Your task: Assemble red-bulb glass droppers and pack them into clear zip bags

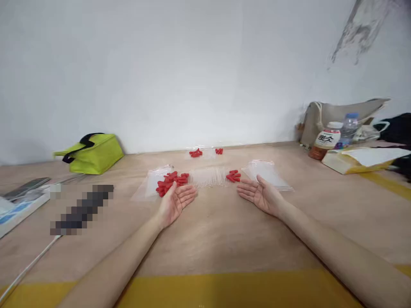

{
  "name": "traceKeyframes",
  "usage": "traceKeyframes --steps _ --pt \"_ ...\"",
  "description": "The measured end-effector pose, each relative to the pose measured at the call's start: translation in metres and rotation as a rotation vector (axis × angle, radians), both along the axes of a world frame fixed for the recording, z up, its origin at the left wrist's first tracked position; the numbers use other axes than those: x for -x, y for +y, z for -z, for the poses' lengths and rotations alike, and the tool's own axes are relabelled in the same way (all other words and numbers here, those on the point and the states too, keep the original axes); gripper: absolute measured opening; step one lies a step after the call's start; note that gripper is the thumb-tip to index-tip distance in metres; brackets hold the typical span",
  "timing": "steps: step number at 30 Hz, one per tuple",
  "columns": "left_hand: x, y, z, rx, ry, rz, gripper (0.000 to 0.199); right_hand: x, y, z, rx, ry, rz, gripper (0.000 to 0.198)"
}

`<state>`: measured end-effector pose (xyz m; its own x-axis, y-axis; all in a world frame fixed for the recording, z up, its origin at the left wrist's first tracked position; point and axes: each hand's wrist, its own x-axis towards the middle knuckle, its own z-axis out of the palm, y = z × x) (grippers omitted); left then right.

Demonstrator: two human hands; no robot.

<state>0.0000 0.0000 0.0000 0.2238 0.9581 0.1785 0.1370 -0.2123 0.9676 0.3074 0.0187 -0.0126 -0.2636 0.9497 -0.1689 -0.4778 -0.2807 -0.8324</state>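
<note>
L hand (176, 205) & R hand (261, 196) unfurled, holding nil, nr small red elongated plastic-looking pcs (168, 182), prob. light/stiff, best pinched mid-body.

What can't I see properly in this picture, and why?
In the head view:
The dark thing at left: big blurry squares cover it.
Part of the bigger red pile: the left hand is in front.
The clear thin pieces: too small to count.
The black heap at right: cut off by the picture's edge.

Green bag (99, 156) near white wall (192, 72)
</note>
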Motion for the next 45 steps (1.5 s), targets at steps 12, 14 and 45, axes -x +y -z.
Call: traceKeyframes --steps 12,14,45 --pt "-0.011 -0.020 -0.002 -0.486 0.779 0.223 0.035 0.000 -0.025 0.002 -1.035 -1.262 -0.255 0.046" --pt "-0.010 -0.019 -0.002 -0.484 0.795 0.227 0.036 0.000 -0.023 0.003 -1.047 -1.274 -0.264 0.045" --pt "-0.012 -0.018 -0.002 -0.493 0.791 0.218 0.036 -0.001 0.005 -0.003 -1.094 -1.290 0.096 0.017"
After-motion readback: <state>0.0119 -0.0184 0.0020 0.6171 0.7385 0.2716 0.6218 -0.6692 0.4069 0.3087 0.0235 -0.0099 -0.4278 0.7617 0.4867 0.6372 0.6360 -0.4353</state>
